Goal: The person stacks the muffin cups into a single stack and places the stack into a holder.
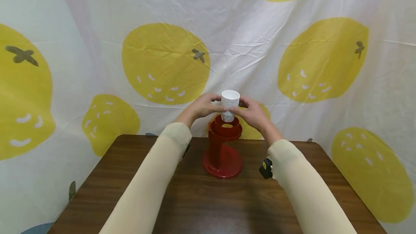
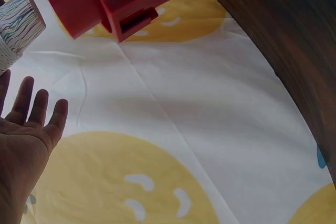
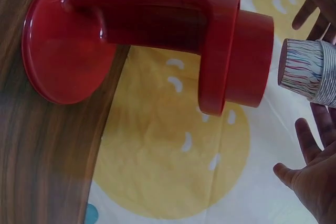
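A stack of white paper cups (image 1: 230, 104), nested mouth up, is held between my two hands above a red stand (image 1: 223, 151). My left hand (image 1: 207, 105) grips the stack from the left, thumb in front and fingers behind. From the right, my right hand (image 1: 251, 112) grips it the same way. The lowest cup (image 3: 302, 67) shows wavy coloured lines, and its base is just above the stand's ring-shaped holder (image 3: 251, 59). In the left wrist view the lower fingers (image 2: 39, 107) of the left hand are spread away from the cups.
The stand's round base (image 1: 224, 163) rests on a dark wooden table (image 1: 208, 205), towards its back edge. A white cloth (image 1: 234, 21) printed with yellow fruit hangs behind the table and along both sides.
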Motion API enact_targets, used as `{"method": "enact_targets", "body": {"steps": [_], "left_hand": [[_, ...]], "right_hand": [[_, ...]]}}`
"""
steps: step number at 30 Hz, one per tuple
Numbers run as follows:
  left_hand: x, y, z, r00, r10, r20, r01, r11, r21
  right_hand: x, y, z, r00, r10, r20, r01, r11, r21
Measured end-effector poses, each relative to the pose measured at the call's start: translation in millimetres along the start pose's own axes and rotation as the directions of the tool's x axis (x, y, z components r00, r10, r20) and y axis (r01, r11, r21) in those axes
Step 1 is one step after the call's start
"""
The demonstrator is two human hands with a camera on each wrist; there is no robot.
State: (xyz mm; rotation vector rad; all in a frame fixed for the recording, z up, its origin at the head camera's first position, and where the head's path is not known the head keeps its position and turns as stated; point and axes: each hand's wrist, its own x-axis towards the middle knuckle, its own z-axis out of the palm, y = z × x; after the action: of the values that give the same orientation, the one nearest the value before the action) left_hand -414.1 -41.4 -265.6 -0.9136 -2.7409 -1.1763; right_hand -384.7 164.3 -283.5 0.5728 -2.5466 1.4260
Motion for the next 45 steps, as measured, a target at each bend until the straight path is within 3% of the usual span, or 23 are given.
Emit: {"method": "enact_targets", "body": {"steps": [5,17,22,29,34,45], "left_hand": [[2.8,-8.6,7.9,1.000,-0.014,-0.001,0.014,1.000,-0.007],[2.8,-21.6,23.1,1.000,-0.017,0.000,0.017,1.000,-0.024],[0.7,-23.4,26.9,0.999,-0.044,0.012,0.044,0.998,-0.046],[0.8,-25.7,31.1,0.997,-0.076,0.025,0.076,0.997,0.008],[-1.6,-24.3,34.5,0.995,-0.093,0.034,0.092,0.994,0.051],[-4.9,-26.8,38.6,0.993,-0.101,0.067,0.099,0.995,0.034]], "right_hand": [[0.6,8,3,1.000,-0.005,0.017,0.005,1.000,-0.017],[-5.2,22,11,0.998,0.066,0.017,-0.065,0.997,-0.049],[-6.3,27,15,0.998,0.067,0.020,-0.065,0.996,-0.060],[-8.3,33,18,0.998,0.061,0.003,-0.060,0.989,-0.139],[-10.8,37,21,0.996,0.081,0.023,-0.078,0.991,-0.107],[-15.5,40,24,0.992,0.114,0.060,-0.106,0.986,-0.131]]}}
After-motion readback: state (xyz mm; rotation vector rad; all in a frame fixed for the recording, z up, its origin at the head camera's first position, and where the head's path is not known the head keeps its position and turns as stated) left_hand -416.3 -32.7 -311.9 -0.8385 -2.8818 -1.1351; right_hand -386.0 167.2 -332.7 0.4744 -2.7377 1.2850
